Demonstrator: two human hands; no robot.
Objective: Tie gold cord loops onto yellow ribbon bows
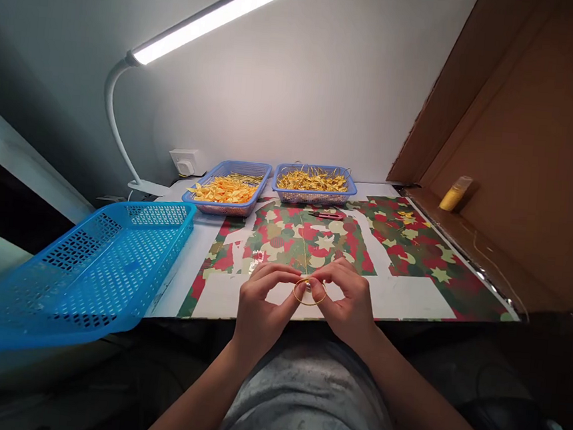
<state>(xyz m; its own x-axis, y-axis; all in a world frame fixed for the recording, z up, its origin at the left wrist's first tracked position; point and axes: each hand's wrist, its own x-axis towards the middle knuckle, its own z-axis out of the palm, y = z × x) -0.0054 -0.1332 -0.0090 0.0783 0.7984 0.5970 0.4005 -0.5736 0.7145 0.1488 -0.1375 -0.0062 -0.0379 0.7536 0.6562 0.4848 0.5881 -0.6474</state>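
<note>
Held a thin yellow cord [309, 305] just above the near edge of a table, with both hands drawn close together. Gripped it between thumb and fingers of the left hand [265, 300] and, likewise, of the right hand [347, 304], with the fingertips almost meeting. Had a round loop of it hanging in front of the thumbs and a single strand running from the fingertips away toward the back of the table. Could not make out the small pale spot at the pinch, half hidden by the fingers.

Rested nothing of the work on the camouflage-patterned sheet [272, 230] beneath but saw pink snips [327, 216] lying on it farther back, and small yellow scraps [411, 219] off to the right. Behind, saw two periwinkle baskets side by side, the left one [223, 209] heaped with yellow-orange strips [228, 188], the right one [313, 197] with golden strips [314, 178]. Noticed a larger bright blue basket [106, 266] at the left, a lit lamp [223, 22] above, and a small bottle [455, 195] of something yellow on a ledge at the right
</note>
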